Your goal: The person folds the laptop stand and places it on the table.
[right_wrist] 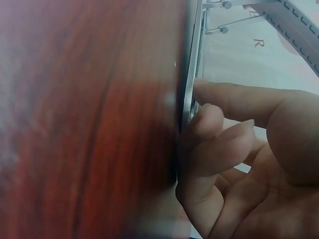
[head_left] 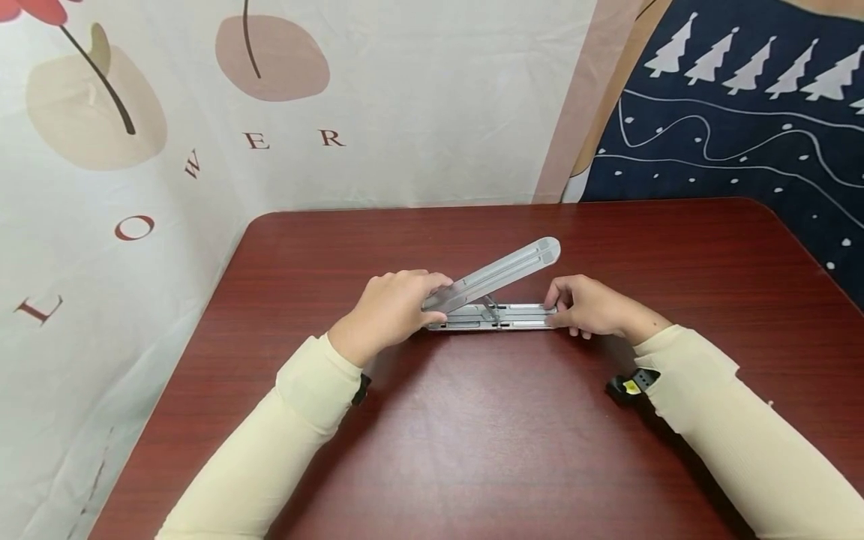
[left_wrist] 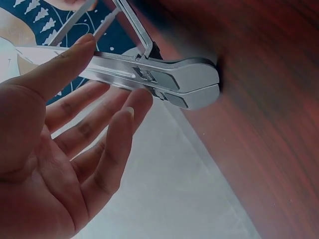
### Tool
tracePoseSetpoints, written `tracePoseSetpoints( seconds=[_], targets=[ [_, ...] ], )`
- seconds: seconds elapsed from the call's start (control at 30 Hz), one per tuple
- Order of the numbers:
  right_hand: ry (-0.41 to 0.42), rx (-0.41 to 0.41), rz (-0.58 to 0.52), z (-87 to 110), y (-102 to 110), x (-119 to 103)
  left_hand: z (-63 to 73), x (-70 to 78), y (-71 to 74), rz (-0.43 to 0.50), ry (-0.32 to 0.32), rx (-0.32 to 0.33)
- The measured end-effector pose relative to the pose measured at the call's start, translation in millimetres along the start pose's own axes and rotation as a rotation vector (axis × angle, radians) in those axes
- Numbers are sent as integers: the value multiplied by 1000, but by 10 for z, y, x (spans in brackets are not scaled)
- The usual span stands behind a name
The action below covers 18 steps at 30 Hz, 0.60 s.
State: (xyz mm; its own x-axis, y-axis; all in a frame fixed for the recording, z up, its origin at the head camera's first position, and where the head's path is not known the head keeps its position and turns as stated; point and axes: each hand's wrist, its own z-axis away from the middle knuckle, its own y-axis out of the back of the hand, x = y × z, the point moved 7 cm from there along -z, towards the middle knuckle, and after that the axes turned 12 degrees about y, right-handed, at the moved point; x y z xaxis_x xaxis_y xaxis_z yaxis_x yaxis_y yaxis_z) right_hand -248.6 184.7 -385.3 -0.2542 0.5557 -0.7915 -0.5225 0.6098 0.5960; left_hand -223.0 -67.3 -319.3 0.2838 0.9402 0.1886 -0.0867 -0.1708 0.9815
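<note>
A silver folding laptop stand [head_left: 508, 271] is on the table, its long upper bar tilted up to the right above the flat base and a small strut between them. My left hand [head_left: 394, 309] holds the stand's left end between thumb and fingers. From the left wrist view, the thumb [left_wrist: 75, 59] lies on one side of the metal bar and the fingertips meet the other. At the right end of the base, my right hand [head_left: 592, 306] pinches the metal. In the right wrist view the thumb and fingers [right_wrist: 234, 102] close on the base's edge, partly hiding it.
The reddish-brown wooden table [head_left: 499, 427] reaches back to a white printed curtain [head_left: 432, 90]. A dark blue cloth with white trees [head_left: 729, 135] hangs at the right. A dark wrist device [head_left: 626, 388] sits below the right sleeve.
</note>
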Motion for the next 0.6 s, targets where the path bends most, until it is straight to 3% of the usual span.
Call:
tracePoseSetpoints(
  seconds=[0.37, 0.6],
  targets=[
    [-9, -31, -49, 120, -83, -19, -61, -4, 2, -6, -56, -63],
    [-14, -26, -76, 161, -108, -12, -18, -1, 31, -25, -133, -42]
  ],
)
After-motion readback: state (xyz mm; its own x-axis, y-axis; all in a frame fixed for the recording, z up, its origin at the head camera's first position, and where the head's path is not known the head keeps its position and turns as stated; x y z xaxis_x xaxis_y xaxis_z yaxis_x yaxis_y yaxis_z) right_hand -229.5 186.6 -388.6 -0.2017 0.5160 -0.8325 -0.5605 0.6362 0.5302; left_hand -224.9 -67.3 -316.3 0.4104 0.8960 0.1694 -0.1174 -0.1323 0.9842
